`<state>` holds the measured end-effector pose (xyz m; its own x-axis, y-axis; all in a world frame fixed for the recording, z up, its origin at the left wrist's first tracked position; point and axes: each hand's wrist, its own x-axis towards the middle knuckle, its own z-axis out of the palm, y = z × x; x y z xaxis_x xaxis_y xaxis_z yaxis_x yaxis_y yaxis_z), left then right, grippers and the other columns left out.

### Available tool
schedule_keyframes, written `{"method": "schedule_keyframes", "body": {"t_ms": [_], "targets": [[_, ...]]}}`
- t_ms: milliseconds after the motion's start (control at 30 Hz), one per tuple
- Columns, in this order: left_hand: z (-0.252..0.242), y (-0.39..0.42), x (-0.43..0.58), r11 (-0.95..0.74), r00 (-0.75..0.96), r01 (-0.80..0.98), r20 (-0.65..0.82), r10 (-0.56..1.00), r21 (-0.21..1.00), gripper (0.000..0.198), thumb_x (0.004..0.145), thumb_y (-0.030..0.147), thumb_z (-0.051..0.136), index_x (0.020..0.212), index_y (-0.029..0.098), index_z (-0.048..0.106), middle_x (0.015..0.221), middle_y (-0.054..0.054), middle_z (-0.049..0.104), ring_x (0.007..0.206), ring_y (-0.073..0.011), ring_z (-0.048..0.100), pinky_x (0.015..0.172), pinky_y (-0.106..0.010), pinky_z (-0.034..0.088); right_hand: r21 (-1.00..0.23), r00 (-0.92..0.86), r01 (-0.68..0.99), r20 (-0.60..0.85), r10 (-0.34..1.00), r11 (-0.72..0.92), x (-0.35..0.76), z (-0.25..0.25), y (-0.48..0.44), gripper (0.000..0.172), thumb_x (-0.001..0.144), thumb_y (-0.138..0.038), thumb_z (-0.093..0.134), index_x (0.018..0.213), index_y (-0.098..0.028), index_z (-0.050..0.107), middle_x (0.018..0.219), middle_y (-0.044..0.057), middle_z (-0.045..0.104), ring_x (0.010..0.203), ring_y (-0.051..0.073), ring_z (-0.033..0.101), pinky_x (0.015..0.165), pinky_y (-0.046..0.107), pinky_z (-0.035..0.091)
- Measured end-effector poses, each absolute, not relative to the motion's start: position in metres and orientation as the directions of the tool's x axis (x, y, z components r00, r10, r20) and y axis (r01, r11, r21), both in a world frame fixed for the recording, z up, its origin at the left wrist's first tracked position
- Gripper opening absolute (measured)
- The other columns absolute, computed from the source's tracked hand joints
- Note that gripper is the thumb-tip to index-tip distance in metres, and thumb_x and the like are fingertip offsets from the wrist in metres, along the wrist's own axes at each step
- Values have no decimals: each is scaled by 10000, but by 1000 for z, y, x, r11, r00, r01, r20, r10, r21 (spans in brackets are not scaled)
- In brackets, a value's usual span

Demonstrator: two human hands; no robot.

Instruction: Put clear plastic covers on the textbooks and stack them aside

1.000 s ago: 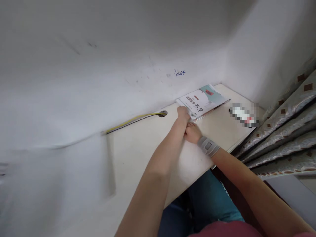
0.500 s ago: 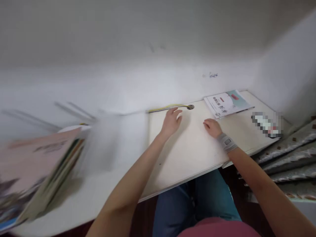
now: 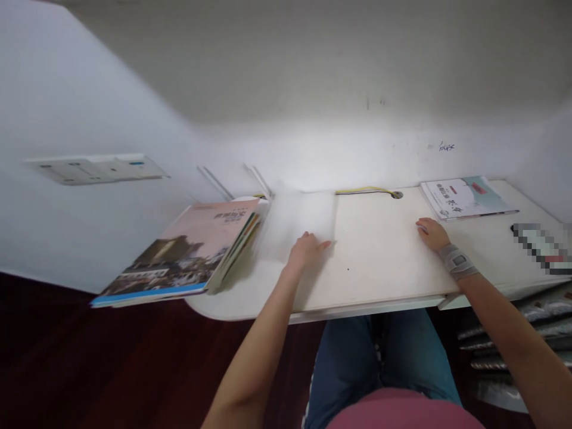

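The left hand (image 3: pixel 306 253), thumb spread and nothing visibly grasped, is over the smooth white tabletop (image 3: pixel 379 256) in mid-frame. The right hand (image 3: pixel 432 234) is curled, its contents impossible to tell, just below the flat white-and-teal paper booklet (image 3: pixel 465 199) at right; a pink-covered stack of paper books (image 3: pixel 179 253) lies at left.

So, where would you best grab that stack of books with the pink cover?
Probably by its near, blue-striped edge, coming from the front left: the stack of books seems to jut past the rounded end of the desk there, so the left hand could slip its fingers beneath, thumb on top.
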<state>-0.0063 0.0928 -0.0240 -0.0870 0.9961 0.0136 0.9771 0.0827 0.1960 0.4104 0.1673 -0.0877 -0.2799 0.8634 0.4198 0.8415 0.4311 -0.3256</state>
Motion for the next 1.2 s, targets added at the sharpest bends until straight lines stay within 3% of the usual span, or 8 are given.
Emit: {"method": "schedule_keyframes", "body": {"t_ms": [200, 400, 567, 733, 833, 900, 1000, 1200], "targets": [[-23, 86, -3, 54, -46, 975, -43, 998, 215, 398, 872, 434, 426, 1046, 123, 603, 1184, -171, 630, 1315, -252, 416, 1012, -317, 368, -296, -295, 855, 397, 869, 426, 413, -86, 166, 335, 829, -228, 436, 1041, -139, 680, 1166, 144, 650, 1110, 256, 581, 1000, 423, 441], [-18, 71, 16, 122, -114, 956, -45, 992, 266, 526, 810, 458, 543, 1208, 115, 532, 1486, -198, 340, 1319, -357, 380, 953, -427, 409, -292, -288, 865, 376, 881, 408, 410, -84, 161, 343, 829, -220, 423, 1052, -141, 672, 1194, 151, 639, 1131, 263, 572, 1015, 449, 424], [-2, 60, 7, 134, -145, 944, 16, 989, 302, 316, 874, 264, 386, 953, 145, 668, 1048, -141, 692, 1038, -242, 620, 853, -306, 435, -329, -264, 864, 349, 899, 381, 409, -77, 156, 327, 808, -207, 446, 1041, -144, 667, 1189, 152, 640, 1146, 268, 565, 1023, 452, 417], [16, 54, 11, 179, -224, 917, 86, 971, 357, 303, 860, 242, 377, 830, 152, 665, 846, -131, 706, 857, -252, 653, 732, -321, 444, -396, -241, 841, 334, 911, 368, 371, -74, 132, 378, 836, -292, 478, 1152, -122, 599, 1209, 185, 613, 1172, 305, 544, 1032, 512, 392], [28, 54, 47, 97, -169, 894, 129, 977, 438, 292, 890, 283, 373, 859, 184, 646, 842, -61, 709, 821, -184, 648, 744, -274, 447, -557, -263, 703, 374, 889, 442, 311, -76, 93, 632, 829, -399, 548, 1382, -150, 368, 1382, 172, 470, 1266, 280, 465, 1057, 474, 386], [38, 48, 79, -20, -94, 857, 193, 977, 515, 271, 901, 308, 383, 849, 198, 625, 828, -26, 697, 792, -146, 639, 740, -243, 452, -721, -218, 497, 434, 874, 482, 267, -76, 65, 825, 806, -431, 593, 1464, -183, 163, 1472, 173, 323, 1305, 279, 416, 1061, 475, 384], [57, 26, 116, -347, 37, 703, 456, 889, 621, 217, 897, 301, 423, 792, 198, 583, 776, -20, 654, 738, -139, 614, 717, -256, 472, -818, -19, 343, 486, 874, 462, 229, -68, 37, 830, 838, -425, 547, 1475, -253, 42, 1497, 142, 231, 1349, 290, 336, 1096, 539, 311], [74, -22, 89, -595, -90, 644, 820, 565, 481, 135, 919, 239, 427, 870, 208, 549, 838, -9, 620, 851, -135, 588, 959, -363, 443, -625, 178, 626, 696, 695, 466, 290, -32, 37, 464, 936, -312, 345, 1397, -261, 335, 1370, 130, 422, 1313, 277, 381, 1093, 559, 302]]}}
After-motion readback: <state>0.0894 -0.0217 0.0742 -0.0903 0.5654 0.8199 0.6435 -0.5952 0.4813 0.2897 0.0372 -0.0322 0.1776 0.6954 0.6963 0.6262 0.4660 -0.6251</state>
